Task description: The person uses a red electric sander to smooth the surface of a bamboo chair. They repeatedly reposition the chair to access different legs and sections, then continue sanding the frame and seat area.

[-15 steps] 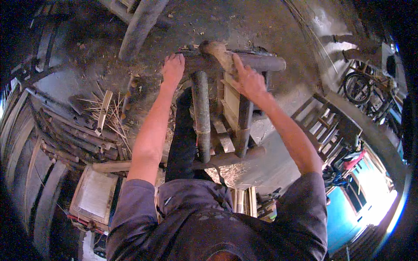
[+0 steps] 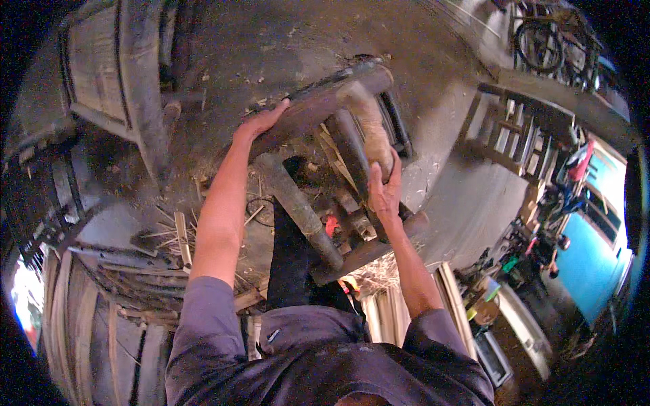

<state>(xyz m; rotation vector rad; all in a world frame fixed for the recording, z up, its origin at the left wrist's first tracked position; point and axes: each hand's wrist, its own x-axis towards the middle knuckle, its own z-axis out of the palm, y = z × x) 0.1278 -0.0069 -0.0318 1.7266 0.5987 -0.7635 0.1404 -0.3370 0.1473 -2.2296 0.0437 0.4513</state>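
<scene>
A frame of thick round dark poles, which look like bamboo, stands tilted in front of me. Its far top pole point(image 2: 311, 108) slants up to the right. My left hand point(image 2: 265, 123) rests over the left part of this pole, its fingers curled onto it. In my right hand point(image 2: 386, 188) is a pale, club-shaped wooden mallet point(image 2: 374, 132), gripped at its near end. The mallet's far end is blurred and lies over the pole's right part; whether it touches cannot be told. Two uprights, the left one point(image 2: 301, 210) plainly visible, run toward a near crosspiece point(image 2: 369, 257).
A larger wooden piece of furniture point(image 2: 101, 74) stands at the far left. Thin split sticks point(image 2: 181, 237) and stacked poles point(image 2: 135, 284) lie to the left. Wood shavings point(image 2: 379, 274) are by the near crosspiece. A slatted wooden frame point(image 2: 504, 128) and a bicycle point(image 2: 538, 44) are at the right.
The pole frame has tilted, its right end now farther up. My right hand has come nearer my body, and the mallet now points away from me. My left hand stays on the pole.
</scene>
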